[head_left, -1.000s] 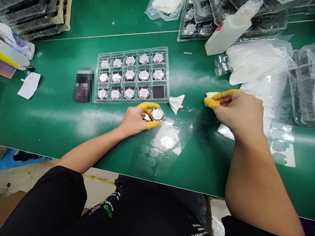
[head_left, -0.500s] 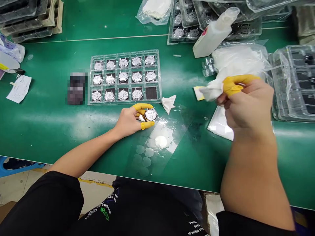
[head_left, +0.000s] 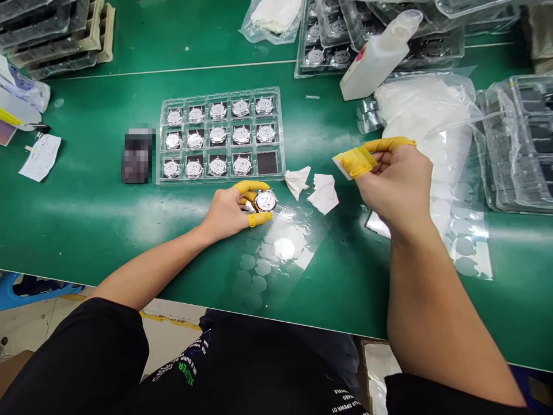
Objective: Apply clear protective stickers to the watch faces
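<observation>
My left hand, with yellow finger cots on several fingers, grips a round silver watch case by its edge, printed back facing up. A scrap of white tissue is also tucked among its fingers. My right hand is closed at the thumb and fingers on a small yellow-and-white piece, partly covered by the thumb. Between the hands lie two white tissues, a folded one and a flatter one. Just beyond my left hand, a clear tray holds several watch cases; its near right pocket shows only a dark pad.
A clear sheet of round films lies near the front edge. At back right stand a white bottle, bagged white tissues and stacked clear trays. More trays are stacked at back left, near a paper slip.
My right hand has let go of a white tissue, which now lies on the table, and has closed on the small yellow-and-white piece. My left hand stays put with the watch case.
</observation>
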The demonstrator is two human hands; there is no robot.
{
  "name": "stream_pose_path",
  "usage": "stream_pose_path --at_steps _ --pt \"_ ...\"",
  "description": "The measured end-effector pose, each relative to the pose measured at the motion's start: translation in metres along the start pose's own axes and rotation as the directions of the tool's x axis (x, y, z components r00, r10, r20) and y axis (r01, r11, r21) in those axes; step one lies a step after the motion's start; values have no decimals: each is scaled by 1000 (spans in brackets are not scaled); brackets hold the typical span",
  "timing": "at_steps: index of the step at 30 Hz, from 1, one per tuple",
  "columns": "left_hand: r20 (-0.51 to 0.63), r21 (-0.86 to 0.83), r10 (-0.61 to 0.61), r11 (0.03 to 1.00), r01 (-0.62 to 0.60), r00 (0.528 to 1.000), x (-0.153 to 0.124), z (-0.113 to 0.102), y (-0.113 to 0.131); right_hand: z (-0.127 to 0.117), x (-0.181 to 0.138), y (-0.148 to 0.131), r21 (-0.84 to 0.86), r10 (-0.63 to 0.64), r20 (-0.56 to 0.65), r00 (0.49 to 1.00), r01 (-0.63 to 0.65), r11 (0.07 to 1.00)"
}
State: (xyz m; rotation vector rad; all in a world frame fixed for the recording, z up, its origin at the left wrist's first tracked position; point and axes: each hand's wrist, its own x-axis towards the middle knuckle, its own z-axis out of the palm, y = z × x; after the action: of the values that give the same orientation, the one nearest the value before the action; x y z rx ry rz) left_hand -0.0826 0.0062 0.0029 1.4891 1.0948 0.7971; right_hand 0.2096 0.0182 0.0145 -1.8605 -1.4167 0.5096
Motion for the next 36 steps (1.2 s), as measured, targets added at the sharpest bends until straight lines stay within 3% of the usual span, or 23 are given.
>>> stream_pose_path --at_steps 2,6,9,12,19,23,28,31,34,36 --pt "4 -2 -1 1000 1 1000 0 1 0 8 -24 -23 224 -87 49 995 74 972" --pt "15 -31 1 1000 0 1000 -1 2 -1 33 -65 -53 111 -411 243 879 395 912" --pt "32 -61 -17 998 19 999 -2 3 -1 47 -74 -51 31 -449 354 820 470 882" --pt "47 -81 -30 996 34 998 -2 2 0 52 -71 -43 -32 -442 389 808 492 870" --pt "59 -65 -26 997 30 998 -2 2 1 53 -69 -40 -12 -342 307 888 363 932" --pt "47 -73 -32 997 35 998 0 1 -1 41 -65 -31 -54 -267 249 931 289 956" --pt "54 -47 1 999 2 999 0 1 -1 24 -56 -35 -171 -336 109 936 350 921" --pt "87 -82 28 996 -21 996 -1 2 -1 29 -62 -49 3 -300 165 940 303 953" --pt "101 -105 56 993 -45 993 -2 3 0 37 -64 -57 184 -188 288 939 138 973" --pt "87 -103 46 994 -37 995 -2 3 0 41 -57 -57 295 -150 302 941 57 954"
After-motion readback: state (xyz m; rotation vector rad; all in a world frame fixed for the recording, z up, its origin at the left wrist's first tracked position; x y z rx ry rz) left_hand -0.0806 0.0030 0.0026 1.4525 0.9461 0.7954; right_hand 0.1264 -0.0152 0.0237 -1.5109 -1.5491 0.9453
